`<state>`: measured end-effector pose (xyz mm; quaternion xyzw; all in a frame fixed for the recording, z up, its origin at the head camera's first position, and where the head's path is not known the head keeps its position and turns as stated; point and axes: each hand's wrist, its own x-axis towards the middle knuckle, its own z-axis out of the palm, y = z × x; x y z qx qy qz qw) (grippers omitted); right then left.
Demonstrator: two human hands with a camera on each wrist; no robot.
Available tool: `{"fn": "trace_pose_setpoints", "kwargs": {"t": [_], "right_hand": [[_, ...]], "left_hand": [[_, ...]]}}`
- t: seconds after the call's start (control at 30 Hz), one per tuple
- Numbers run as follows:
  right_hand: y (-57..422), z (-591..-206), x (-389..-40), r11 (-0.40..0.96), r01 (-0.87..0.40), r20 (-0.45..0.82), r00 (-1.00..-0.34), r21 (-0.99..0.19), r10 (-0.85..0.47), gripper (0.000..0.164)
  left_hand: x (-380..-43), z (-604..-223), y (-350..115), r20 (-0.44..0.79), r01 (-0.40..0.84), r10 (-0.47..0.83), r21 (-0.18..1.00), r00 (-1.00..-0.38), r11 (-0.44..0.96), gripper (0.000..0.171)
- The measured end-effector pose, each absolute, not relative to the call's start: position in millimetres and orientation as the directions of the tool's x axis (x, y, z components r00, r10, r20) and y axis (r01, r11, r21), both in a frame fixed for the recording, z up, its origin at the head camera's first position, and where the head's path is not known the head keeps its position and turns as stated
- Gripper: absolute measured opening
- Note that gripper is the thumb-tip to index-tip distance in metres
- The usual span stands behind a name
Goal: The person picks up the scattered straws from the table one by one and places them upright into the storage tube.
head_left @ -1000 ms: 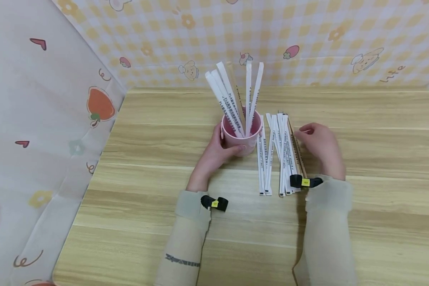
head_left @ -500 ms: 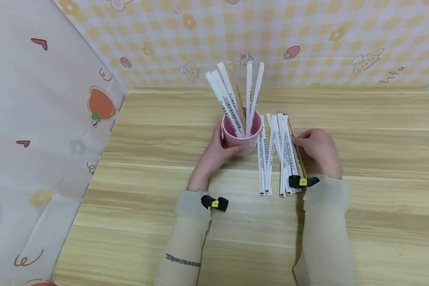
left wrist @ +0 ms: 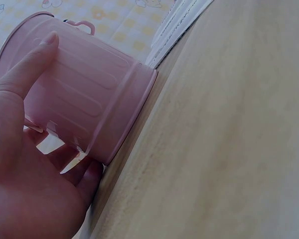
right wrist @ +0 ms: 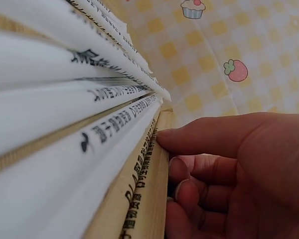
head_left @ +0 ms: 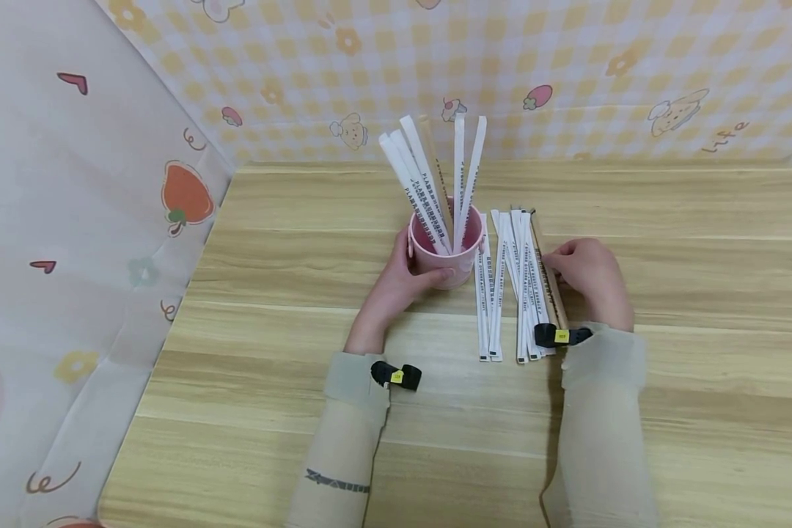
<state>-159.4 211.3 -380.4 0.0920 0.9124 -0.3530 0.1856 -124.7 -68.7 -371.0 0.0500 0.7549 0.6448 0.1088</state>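
Note:
My left hand [head_left: 396, 282] grips a small pink bucket [head_left: 438, 270] from its left side, thumb across the front; in the left wrist view the bucket's ribbed wall [left wrist: 84, 82] shows under the thumb. Several white paper-wrapped straws [head_left: 405, 165] and a brown one [head_left: 435, 161] lean upright inside it. To the right, my right hand [head_left: 594, 275] pinches a brown paper-wrapped straw [head_left: 554, 297] at the right edge of a row of white-wrapped straws [head_left: 524, 286]. In the right wrist view the thumb lies on the brown wrapper [right wrist: 159, 174], the other fingers curled along its side.
More white-wrapped straws [head_left: 484, 301] lie just right of the bucket. All stand or lie on a wood-grain table [head_left: 270, 293]. A yellow checked cloth [head_left: 396, 73] rises behind the table, and a white patterned cloth [head_left: 105, 183] hangs at its left.
My right hand has moved slightly left and down onto the brown straw and now pinches it; the straw's far end has shifted a little. The left hand and bucket have stayed put.

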Motion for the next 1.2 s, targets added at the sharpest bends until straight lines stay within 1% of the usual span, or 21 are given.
{"fn": "trace_pose_setpoints", "kwargs": {"t": [0.17,0.4,0.53,0.63,0.8,1.0,1.1,1.2], "right_hand": [[213,-380,-158,0.724,0.306,-0.384,-0.921,-0.618,0.062,0.036],[215,-377,-158,0.712,0.318,-0.342,-0.932,-0.626,0.116,0.033],[217,-369,-158,0.678,0.295,-0.290,-0.949,-0.674,0.124,0.040],[217,-360,-157,0.646,0.278,-0.236,-0.960,-0.711,0.154,0.044],[216,-346,-157,0.580,0.266,-0.152,-0.959,-0.770,0.238,0.042],[210,-334,-157,0.434,0.228,-0.071,-0.935,-0.872,0.349,0.031],[204,-327,-157,0.330,0.164,-0.028,-0.923,-0.930,0.383,0.027],[197,-319,-156,0.218,0.075,0.023,-0.909,-0.973,0.417,0.023]], "left_hand": [[-125,-372,-69,-0.096,-0.062,0.215,0.985,-0.972,0.161,0.092],[-124,-371,-69,-0.100,-0.067,0.212,0.985,-0.972,0.160,0.092],[-124,-371,-69,-0.101,-0.067,0.214,0.985,-0.972,0.162,0.091],[-124,-371,-69,-0.096,-0.063,0.215,0.985,-0.972,0.159,0.091],[-125,-372,-69,-0.094,-0.062,0.216,0.987,-0.972,0.151,0.091],[-125,-371,-69,-0.092,-0.057,0.211,0.984,-0.973,0.167,0.091],[-124,-371,-69,-0.091,-0.055,0.212,0.984,-0.973,0.168,0.091],[-124,-370,-68,-0.092,-0.056,0.213,0.984,-0.973,0.167,0.091]]}}
